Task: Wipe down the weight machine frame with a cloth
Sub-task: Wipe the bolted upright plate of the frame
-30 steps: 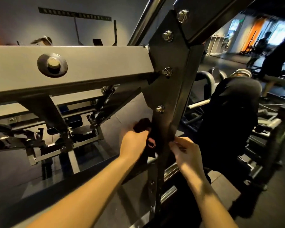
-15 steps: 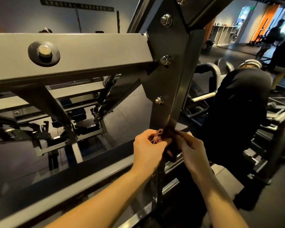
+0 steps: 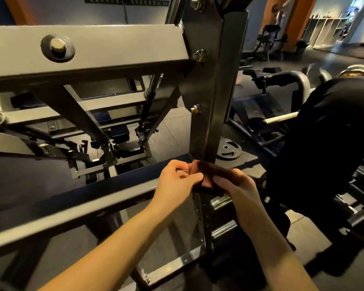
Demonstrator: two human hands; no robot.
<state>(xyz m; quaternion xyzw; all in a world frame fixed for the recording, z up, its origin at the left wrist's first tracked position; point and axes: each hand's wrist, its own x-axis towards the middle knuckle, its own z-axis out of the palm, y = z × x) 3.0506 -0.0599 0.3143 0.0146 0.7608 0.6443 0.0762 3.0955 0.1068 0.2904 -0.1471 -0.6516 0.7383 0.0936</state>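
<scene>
A dark reddish-brown cloth (image 3: 208,175) is bunched in front of the black upright post (image 3: 216,91) of the weight machine frame, at its lower part. My left hand (image 3: 174,181) pinches the cloth's left edge with thumb and fingers. My right hand (image 3: 237,187) grips the cloth's right side, fingers curled over it. A wide grey crossbeam (image 3: 114,51) with a large bolt joins the post from the left. A lower grey rail (image 3: 72,211) runs diagonally under my left forearm.
A weight plate (image 3: 228,151) lies on the floor behind the post. A person in black clothing (image 3: 324,143) bends over at the right, close to the post. Chrome bars (image 3: 223,227) stick out low on the post. More gym machines stand in the background.
Both hands have come together on the cloth in front of the post, a little lower than before. The cloth now sits spread between both hands. My view has shifted left and down.
</scene>
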